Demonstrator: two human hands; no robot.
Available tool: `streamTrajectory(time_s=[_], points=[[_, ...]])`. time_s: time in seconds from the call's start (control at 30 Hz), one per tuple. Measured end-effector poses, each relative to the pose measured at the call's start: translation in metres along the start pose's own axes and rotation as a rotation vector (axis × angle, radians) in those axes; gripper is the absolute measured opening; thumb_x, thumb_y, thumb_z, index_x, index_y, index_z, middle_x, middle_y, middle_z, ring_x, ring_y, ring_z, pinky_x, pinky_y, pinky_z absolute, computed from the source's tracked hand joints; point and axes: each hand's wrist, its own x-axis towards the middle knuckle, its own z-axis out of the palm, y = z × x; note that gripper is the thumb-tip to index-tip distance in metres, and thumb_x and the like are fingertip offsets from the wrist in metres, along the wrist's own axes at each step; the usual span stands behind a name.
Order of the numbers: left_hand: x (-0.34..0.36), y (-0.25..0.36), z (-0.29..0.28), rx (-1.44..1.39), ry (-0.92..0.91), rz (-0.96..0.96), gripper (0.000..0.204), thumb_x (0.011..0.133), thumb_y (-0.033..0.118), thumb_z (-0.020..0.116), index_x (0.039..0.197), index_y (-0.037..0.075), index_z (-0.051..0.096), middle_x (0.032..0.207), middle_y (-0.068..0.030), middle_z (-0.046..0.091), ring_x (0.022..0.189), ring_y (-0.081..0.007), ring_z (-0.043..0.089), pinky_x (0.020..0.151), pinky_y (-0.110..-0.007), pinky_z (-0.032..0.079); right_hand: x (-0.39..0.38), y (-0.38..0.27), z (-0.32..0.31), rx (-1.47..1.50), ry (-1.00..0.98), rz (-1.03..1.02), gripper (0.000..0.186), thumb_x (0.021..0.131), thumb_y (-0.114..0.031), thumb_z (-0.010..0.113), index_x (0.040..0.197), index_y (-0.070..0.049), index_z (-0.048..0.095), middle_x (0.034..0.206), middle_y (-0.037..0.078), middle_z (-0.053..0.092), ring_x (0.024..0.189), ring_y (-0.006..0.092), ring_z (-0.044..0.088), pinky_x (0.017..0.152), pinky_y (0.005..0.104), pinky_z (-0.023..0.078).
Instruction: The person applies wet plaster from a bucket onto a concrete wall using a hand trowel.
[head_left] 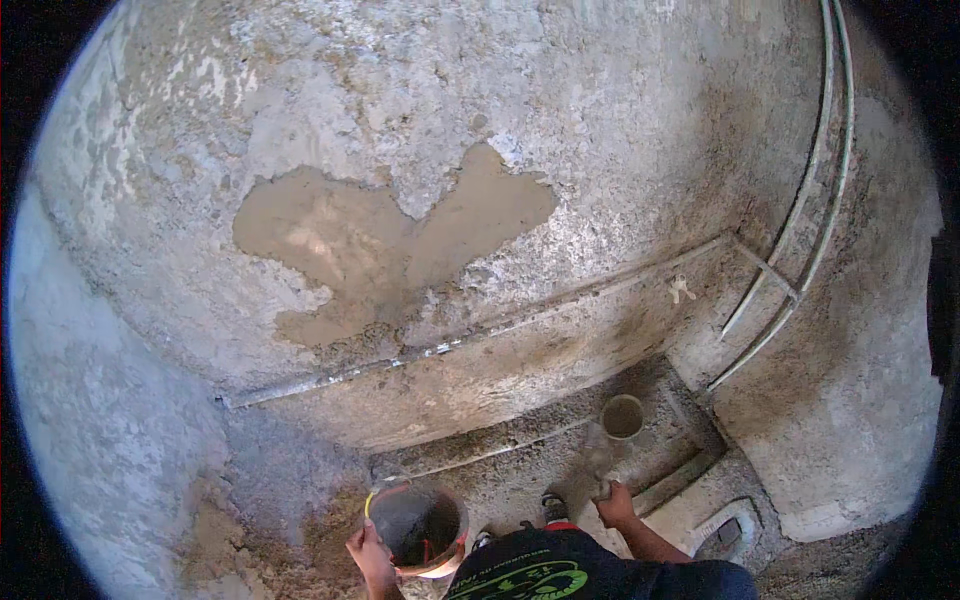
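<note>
Near the bottom edge, my left hand (371, 551) grips the rim of a bucket (462, 545) tilted so its dark inside shows. A yellow strip runs along the rim, and wet grey material lies inside. Farther right, my right hand (615, 506) is closed round the handle of a grey, mortar-coloured tool (603, 462) that looks like a trowel; its blade blends into the floor. Ahead stands a rough wall (640, 120) with a smooth, wet-looking patch of mortar (400, 240) in its middle.
A straight ledge (480, 333) crosses the wall's lower part. Pipes (828, 200) run down the right-hand wall. Beyond my right hand is a small round container (622, 416). A low raised kerb (680, 482) and a pale fixture (728, 530) lie to the right.
</note>
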Motion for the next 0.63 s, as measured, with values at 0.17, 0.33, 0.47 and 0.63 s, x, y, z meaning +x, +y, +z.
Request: streamTrajectory(time_s=[0.17, 0.33, 0.47, 0.63], points=[[0.046, -0.054, -0.03, 0.172, -0.106, 0.13, 0.036, 0.094, 0.017, 0.063, 0.065, -0.001, 0.051, 0.053, 0.0026, 0.041, 0.048, -0.0109, 0.043, 0.049, -0.03, 0.034, -0.01, -0.091, -0.017, -0.398, -0.237, -0.471, 0.05, 0.09, -0.04, 0.064, 0.127, -0.008, 0.057, 0.108, 0.021, 0.068, 0.102, 0.0406, 0.064, 0.087, 0.0478, 0.051], [0.043, -0.014, -0.025, 0.499, -0.087, 0.662, 0.031, 0.089, 0.018, 0.067, 0.067, -0.003, 0.059, 0.053, -0.0136, 0.05, 0.059, -0.0312, 0.049, 0.086, -0.041, 0.042, -0.06, -0.278, 0.001, -0.728, -0.411, -0.844, 0.038, 0.09, -0.034, 0.055, 0.121, -0.012, 0.062, 0.101, 0.02, 0.069, 0.092, 0.0424, 0.065, 0.08, 0.0532, 0.052], [0.036, 0.037, -0.02, 0.492, -0.274, 0.807, 0.043, 0.092, 0.024, 0.063, 0.059, 0.001, 0.049, 0.051, -0.0141, 0.046, 0.053, -0.0362, 0.047, 0.112, -0.049, 0.029, -0.066, -0.353, 0.068, -1.194, -0.47, -1.126, 0.024, 0.081, -0.024, 0.059, 0.098, -0.011, 0.071, 0.093, 0.015, 0.072, 0.085, 0.0315, 0.07, 0.069, 0.0486, 0.055], [0.032, 0.058, -0.036, 0.527, -0.467, 0.828, 0.043, 0.096, 0.022, 0.059, 0.062, -0.001, 0.044, 0.052, -0.0129, 0.041, 0.053, -0.0307, 0.04, 0.116, -0.053, 0.026, -0.064, -0.375, 0.132, -1.339, -0.564, -1.307, 0.024, 0.072, -0.028, 0.071, 0.091, -0.013, 0.074, 0.09, 0.009, 0.074, 0.088, 0.029, 0.072, 0.078, 0.0488, 0.057]])
